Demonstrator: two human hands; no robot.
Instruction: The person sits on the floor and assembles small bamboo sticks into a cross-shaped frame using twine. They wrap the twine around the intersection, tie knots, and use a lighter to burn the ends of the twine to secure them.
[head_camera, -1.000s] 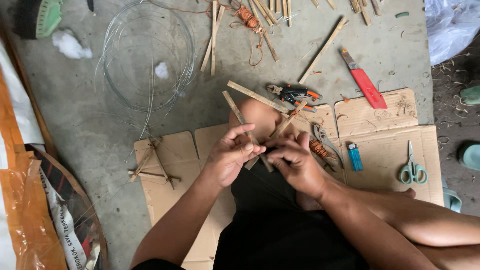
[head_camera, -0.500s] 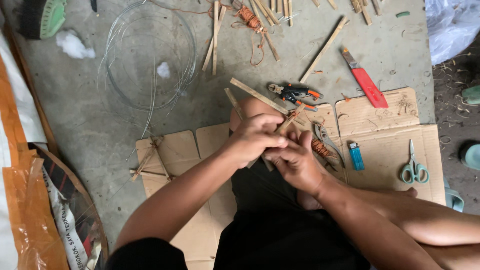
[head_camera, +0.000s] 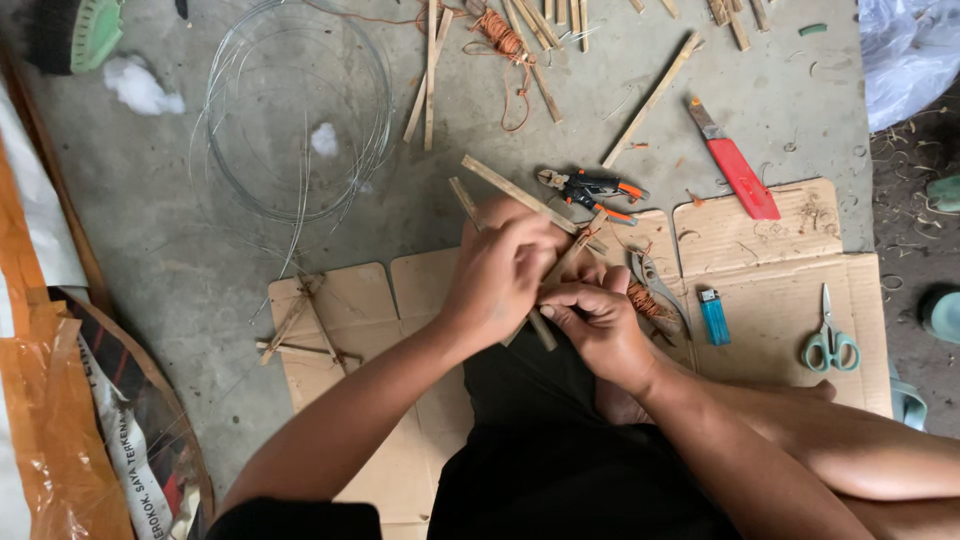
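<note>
My left hand (head_camera: 500, 275) and my right hand (head_camera: 600, 325) are closed together around a joint of crossed bamboo sticks (head_camera: 515, 195), held over my knee. The sticks poke out up-left from between my fingers, and a short stick end shows below my left hand. A thin orange thread seems to run through the joint. A spool of orange wire (head_camera: 652, 304) lies just right of my right hand, next to grey pliers (head_camera: 650, 275).
I sit on flattened cardboard (head_camera: 780, 300) on a concrete floor. Nearby lie orange-handled pliers (head_camera: 592, 190), a red utility knife (head_camera: 735, 165), a blue lighter (head_camera: 714, 316), green scissors (head_camera: 828, 340), a wire coil (head_camera: 295, 110), a small stick frame (head_camera: 300, 325) and loose bamboo sticks (head_camera: 650, 100).
My left hand has slid right and up over the stick joint, covering it more. The right hand stays at the joint.
</note>
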